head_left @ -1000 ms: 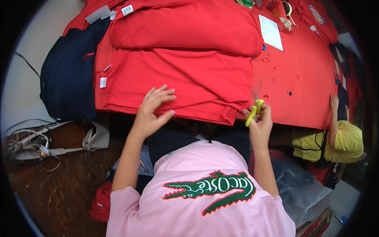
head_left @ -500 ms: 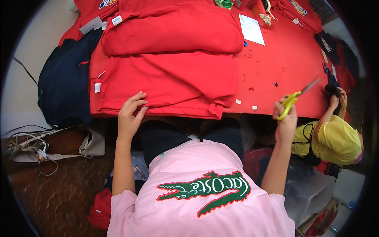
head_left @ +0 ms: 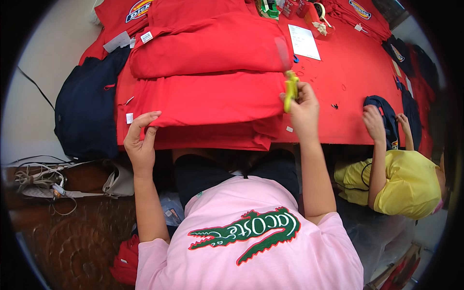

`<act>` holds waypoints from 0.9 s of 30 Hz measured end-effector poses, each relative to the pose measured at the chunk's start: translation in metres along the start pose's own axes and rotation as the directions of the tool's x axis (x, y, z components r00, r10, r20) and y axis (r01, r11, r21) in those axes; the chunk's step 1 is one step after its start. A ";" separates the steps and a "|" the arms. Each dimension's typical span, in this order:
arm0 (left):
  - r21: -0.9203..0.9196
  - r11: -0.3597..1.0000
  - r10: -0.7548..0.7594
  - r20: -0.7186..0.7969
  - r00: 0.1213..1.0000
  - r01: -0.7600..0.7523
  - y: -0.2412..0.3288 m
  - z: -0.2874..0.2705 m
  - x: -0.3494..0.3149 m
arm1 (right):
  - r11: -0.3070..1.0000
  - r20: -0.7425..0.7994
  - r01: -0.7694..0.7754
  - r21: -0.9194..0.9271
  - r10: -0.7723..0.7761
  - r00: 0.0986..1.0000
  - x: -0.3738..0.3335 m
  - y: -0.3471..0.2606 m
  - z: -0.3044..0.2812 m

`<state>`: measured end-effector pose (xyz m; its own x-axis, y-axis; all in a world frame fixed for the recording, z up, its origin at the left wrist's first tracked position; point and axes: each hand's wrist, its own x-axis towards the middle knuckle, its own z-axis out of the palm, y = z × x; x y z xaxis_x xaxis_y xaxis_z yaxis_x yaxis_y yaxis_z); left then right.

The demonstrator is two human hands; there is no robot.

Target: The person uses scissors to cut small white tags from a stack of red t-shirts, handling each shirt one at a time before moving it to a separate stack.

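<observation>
Left hand [head_left: 140, 147] pinching red cloth [head_left: 212, 104]; right hand [head_left: 305, 110] apparently curled round yellow scissors [head_left: 291, 92].

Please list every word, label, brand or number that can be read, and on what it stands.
Lettering located, not copied:
Shirt: large legible letters on a green patch.
Red garments, top left and right: lettered oval logos.
Navy garment, right: logo too small.
Paper: print too small.
White tag, upper left: too small.
</observation>
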<state>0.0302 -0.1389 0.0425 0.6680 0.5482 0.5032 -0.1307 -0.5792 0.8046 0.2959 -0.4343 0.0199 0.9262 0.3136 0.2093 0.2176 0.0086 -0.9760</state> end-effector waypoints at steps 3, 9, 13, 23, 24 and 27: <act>0.170 0.985 0.012 0.138 0.990 -0.035 -0.002 -0.019 -0.006 | 0.779 0.146 -0.423 0.462 0.404 0.903 -0.002 -0.053 -0.017; 0.359 0.933 -0.109 0.346 0.932 -0.024 -0.007 -0.007 -0.024 | 0.855 0.033 -0.493 0.161 0.495 0.868 -0.028 -0.007 -0.072; 0.448 0.887 -0.098 0.425 0.900 -0.115 -0.008 0.012 -0.036 | 0.857 -0.056 -0.510 -0.077 0.507 0.860 -0.061 0.006 -0.098; 0.498 0.844 -0.099 0.512 0.854 -0.201 -0.002 0.033 -0.037 | 0.896 0.136 -0.438 -0.078 0.444 0.885 -0.082 -0.019 -0.060; 0.522 0.824 -0.101 0.519 0.849 -0.222 0.005 0.036 -0.037 | 0.900 0.134 -0.426 -0.088 0.434 0.891 -0.081 -0.017 -0.058; 0.507 0.829 -0.069 0.510 0.858 -0.235 -0.006 0.036 -0.054 | 0.911 0.143 -0.394 -0.121 0.408 0.902 -0.077 -0.014 -0.047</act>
<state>0.0219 -0.1867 -0.0011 0.9553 0.2023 0.2156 0.1060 -0.9151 0.3891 0.2359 -0.5035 0.0205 0.8800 0.4217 -0.2186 -0.1293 -0.2302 -0.9645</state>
